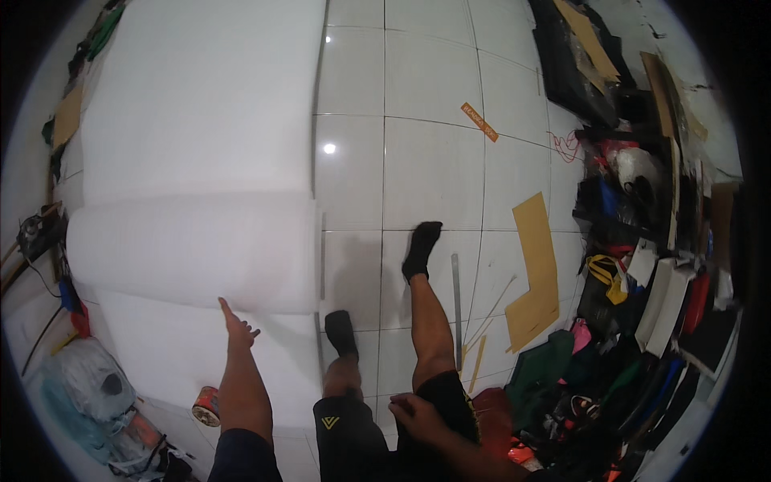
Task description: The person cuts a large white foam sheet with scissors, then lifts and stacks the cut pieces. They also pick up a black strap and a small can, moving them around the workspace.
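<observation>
On the left, a roll of white foam-like sheeting lies crosswise over a flat white sheet; a round tin sits near it. The left hand reaches far, forearm nearly straight, fingers apart, one digit extended; the roll's near edge lies right at that tip, though I cannot tell whether they touch. Rightward, the right hand hangs low beside the black shorts, well apart from the roll, its dim fingers unreadable as together or apart. Farther right lie a metal strip and brown cardboard
</observation>
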The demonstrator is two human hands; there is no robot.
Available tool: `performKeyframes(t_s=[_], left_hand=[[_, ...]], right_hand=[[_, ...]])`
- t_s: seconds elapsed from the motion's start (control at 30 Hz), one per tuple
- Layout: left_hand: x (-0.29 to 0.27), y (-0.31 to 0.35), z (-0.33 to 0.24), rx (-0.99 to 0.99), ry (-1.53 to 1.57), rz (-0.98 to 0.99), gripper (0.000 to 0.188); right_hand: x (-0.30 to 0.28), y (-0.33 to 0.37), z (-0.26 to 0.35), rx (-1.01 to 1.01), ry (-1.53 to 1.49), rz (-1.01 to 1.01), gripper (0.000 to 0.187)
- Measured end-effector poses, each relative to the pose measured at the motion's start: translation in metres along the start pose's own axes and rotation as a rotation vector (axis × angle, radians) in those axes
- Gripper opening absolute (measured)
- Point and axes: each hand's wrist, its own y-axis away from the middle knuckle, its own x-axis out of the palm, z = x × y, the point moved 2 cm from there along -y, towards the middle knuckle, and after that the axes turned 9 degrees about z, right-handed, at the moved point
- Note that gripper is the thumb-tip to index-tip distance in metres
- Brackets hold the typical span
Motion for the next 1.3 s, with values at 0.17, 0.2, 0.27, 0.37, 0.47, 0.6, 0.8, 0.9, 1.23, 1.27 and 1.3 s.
performKeyframes(t_s=[0.17,0.2,0.27,0.37,0.47,0.6,0.8,0.9,1.23,1.27,1.3], left_hand=[[0.057,0.008,-0.053,0.087,-0.121,0.149,0.107],[0.079,0.026,-0.072,0.125,-0.121,0.097,0.105],[0.119,0.053,-0.117,0.257,-0.017,0.099,0.098],[0.173,0.079,-0.205,0.491,0.041,0.130,0.090],[0.262,0.130,-0.284,0.675,0.162,0.306,0.085],[0.315,0.140,-0.292,1.131,-0.199,0.135,0.058],[0.282,0.034,-0.054,0.345,0.011,-0.031,0.063],[0.338,0.013,0.021,-0.491,0.543,0.072,0.079],[0.392,-0.041,-0.048,-0.041,-0.854,0.047,0.091],[0.378,-0.034,-0.051,-0.132,-0.485,0.076,0.097],[0.368,-0.028,-0.050,-0.232,-0.126,0.067,0.103]], right_hand=[[-0.112,-0.051,0.077,0.098,-0.023,0.112,0.029],[-0.128,-0.048,0.091,0.065,-0.063,0.130,0.029],[-0.160,-0.058,0.112,0.076,-0.179,0.165,0.030],[-0.187,-0.072,0.131,0.086,-0.211,0.257,0.028],[-0.214,-0.082,0.144,0.187,-0.258,0.334,0.032],[-0.237,-0.090,0.149,0.293,-0.364,0.318,0.031],[-0.241,-0.118,0.162,0.346,-0.258,0.398,0.031],[-0.243,-0.136,0.179,0.464,-0.209,0.397,0.035],[-0.235,-0.167,0.243,0.540,-0.284,0.362,0.032],[-0.237,-0.172,0.252,0.516,-0.287,0.368,0.031],[-0.240,-0.178,0.260,0.490,-0.292,0.354,0.030]])
